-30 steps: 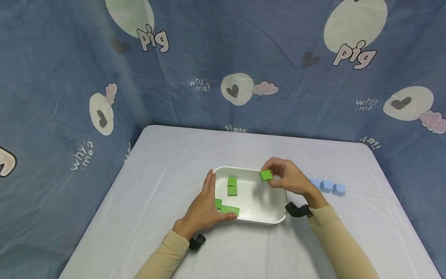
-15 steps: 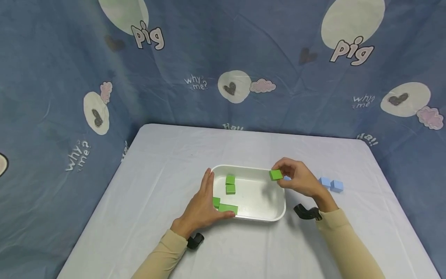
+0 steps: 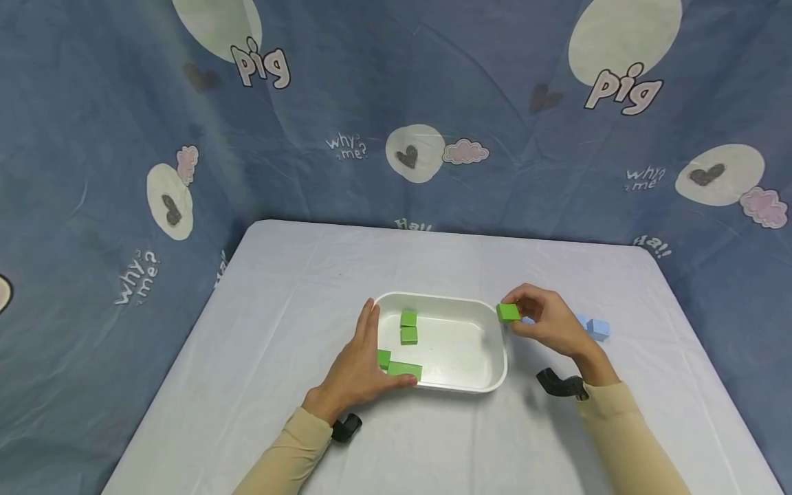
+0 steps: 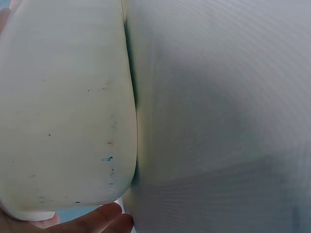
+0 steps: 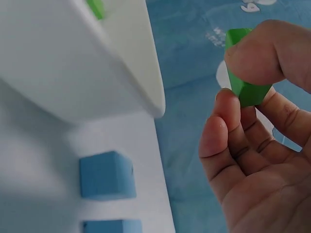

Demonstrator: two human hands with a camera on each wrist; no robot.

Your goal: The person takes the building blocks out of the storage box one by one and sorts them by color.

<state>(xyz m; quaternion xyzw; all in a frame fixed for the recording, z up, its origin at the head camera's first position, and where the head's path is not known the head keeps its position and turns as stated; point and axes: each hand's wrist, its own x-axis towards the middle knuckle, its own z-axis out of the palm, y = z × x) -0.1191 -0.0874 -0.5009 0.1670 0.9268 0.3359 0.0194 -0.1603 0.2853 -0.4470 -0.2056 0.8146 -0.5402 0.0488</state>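
Green, one small block (image 3: 507, 313), held aloft at the right-hand end of the white tray (image 3: 460, 350), by its far corner; I cannot judge the gap to the rim. I note the grip: the right hand (image 3: 547, 323) pinches it between thumb and fingers. Handling, as I judge it: light, stiff, smooth, hardly fragile; best taken by two opposite flat faces, as a corner hold could slip. The left hand (image 3: 353, 375) is spread against the tray's left end, thumb along the near side. Inside the tray: paired green blocks (image 3: 409, 335), touching, plus a longer green piece (image 3: 405, 371) and a small green piece (image 3: 383, 359), both partly covered by that hand. On the table (image 3: 346, 268), right: blue blocks (image 3: 598, 330), some masked by the right hand, their count uncertain to me. My left wrist view crops the tray and hides its contents.
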